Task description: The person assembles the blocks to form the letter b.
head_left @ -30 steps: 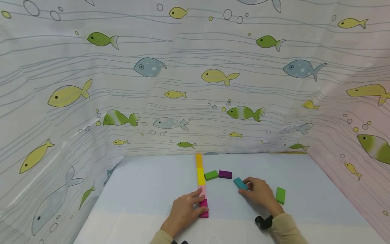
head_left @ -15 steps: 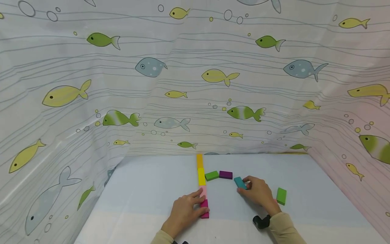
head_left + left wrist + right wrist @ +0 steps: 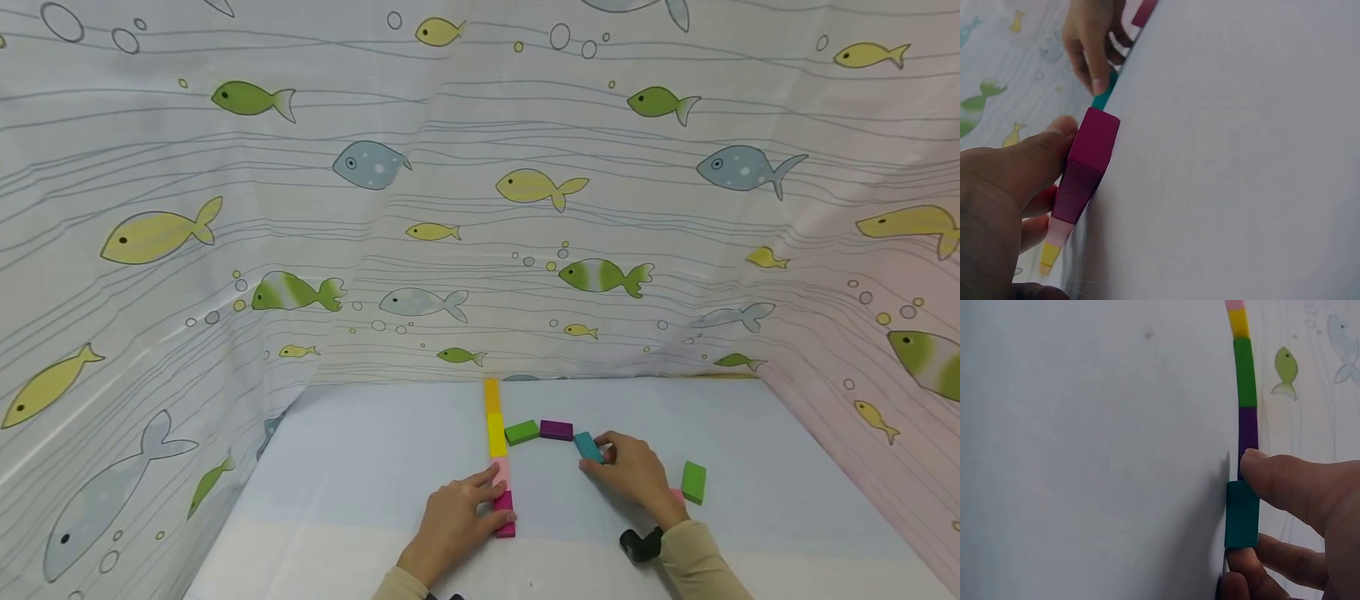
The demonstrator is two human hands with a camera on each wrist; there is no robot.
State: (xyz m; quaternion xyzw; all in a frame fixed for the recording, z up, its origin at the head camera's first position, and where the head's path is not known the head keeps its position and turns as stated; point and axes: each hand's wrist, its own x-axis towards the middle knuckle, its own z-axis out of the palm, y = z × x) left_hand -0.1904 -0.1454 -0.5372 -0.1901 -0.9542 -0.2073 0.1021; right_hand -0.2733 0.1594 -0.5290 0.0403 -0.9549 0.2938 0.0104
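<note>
A column of flat blocks runs away from me on the white table (image 3: 375, 467): orange (image 3: 491, 395), yellow (image 3: 496, 434), pale pink (image 3: 500, 472) and magenta (image 3: 504, 512). My left hand (image 3: 489, 500) holds the magenta block (image 3: 1088, 165), thumb on one long side and fingers on the other. A green block (image 3: 521, 432) and a purple block (image 3: 556, 430) branch right from the yellow one. My right hand (image 3: 597, 457) pinches a teal block (image 3: 588, 447) lying just right of the purple block. In the right wrist view the teal block (image 3: 1241, 514) sits between thumb and fingers, close below the purple block (image 3: 1247, 428).
A second green block (image 3: 693, 482) lies alone right of my right hand, with a bit of pink (image 3: 677, 497) beside the wrist. A fish-print curtain (image 3: 480, 208) walls the table at the back and on both sides. A black wrist camera (image 3: 640, 544) sits on my right forearm.
My right hand has slid the teal block a little left and away from me, closer to the purple block. The left hand stays on the magenta block.
</note>
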